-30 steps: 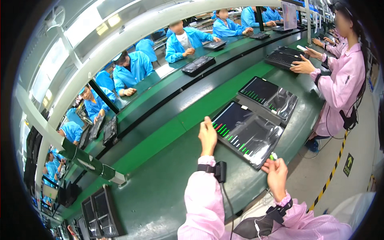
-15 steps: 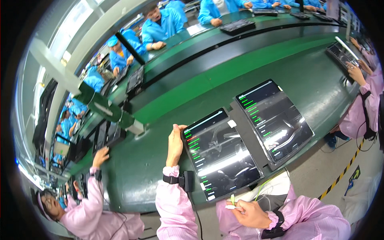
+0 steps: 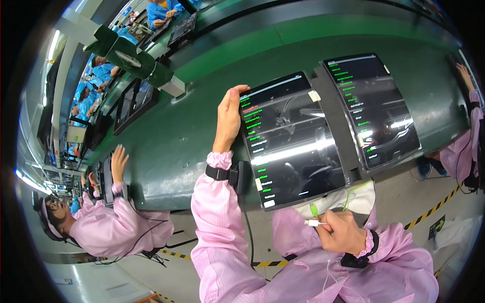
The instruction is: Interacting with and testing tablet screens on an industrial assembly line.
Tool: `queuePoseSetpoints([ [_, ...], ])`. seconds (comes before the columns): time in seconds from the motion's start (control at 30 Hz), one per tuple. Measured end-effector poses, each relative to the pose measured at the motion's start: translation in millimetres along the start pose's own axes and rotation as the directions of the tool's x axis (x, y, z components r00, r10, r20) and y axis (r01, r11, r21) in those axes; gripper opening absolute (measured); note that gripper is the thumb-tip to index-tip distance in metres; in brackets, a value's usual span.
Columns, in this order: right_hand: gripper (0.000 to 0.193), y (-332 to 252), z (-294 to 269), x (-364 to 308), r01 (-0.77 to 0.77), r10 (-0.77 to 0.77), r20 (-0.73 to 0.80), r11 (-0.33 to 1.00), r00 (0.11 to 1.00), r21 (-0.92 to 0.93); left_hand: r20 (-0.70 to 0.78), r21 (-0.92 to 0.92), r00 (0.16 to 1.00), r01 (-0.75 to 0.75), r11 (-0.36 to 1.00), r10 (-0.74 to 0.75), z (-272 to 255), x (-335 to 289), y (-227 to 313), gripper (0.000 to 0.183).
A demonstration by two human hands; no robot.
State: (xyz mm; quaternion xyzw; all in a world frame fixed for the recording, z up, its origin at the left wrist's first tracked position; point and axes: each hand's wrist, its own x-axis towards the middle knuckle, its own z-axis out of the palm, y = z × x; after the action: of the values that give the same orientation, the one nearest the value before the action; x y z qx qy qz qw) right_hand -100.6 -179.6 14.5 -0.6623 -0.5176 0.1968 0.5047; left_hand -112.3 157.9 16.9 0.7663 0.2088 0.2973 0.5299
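Observation:
My left hand grips the upper left edge of a black tablet, its fingertips at the corner. The lit screen of this tablet shows a list of mostly green lines under a clear film, with small white tabs at its edges. Below the tablet's near edge, my right hand is closed in a pinch on a white cable plug, whose tip points left and touches nothing. Just above it is a green plug. A second lit tablet lies to the right, out of my hands.
A dark grey stand lies between the tablets on the green bench. A green-and-white post rises at the left. A co-worker in pink sits at the left, another person's sleeve is at the right. A white cloth hangs at the bench edge.
The view has tilted down, so the tablets and bench appear higher. My right hand still holds the white plug, now turned more plainly into view. My left hand stays on the tablet's edge.

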Motion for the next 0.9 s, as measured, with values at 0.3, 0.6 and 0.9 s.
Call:
queuePoseSetpoints([
  [0.3,0.018,-1.6,6.2,7.3,-0.045,0.044,0.042,0.999,0.998,0.028,-0.049,-0.06,0.998,-0.032,0.998,0.029,6.0,-2.3,-3.0,0.05],
  [0.6,0.017,1.0,12.8,8.0,-0.023,0.023,-0.027,1.0,0.999,0.005,-0.041,-0.026,0.997,-0.059,0.998,0.058,2.7,0.1,-8.5,0.049],
  [0.9,0.017,6.6,19.4,7.1,-0.086,0.09,-0.048,0.993,0.995,0.081,0.005,0.055,0.997,-0.072,0.996,0.072,3.1,-3.5,-0.6,0.045],
])
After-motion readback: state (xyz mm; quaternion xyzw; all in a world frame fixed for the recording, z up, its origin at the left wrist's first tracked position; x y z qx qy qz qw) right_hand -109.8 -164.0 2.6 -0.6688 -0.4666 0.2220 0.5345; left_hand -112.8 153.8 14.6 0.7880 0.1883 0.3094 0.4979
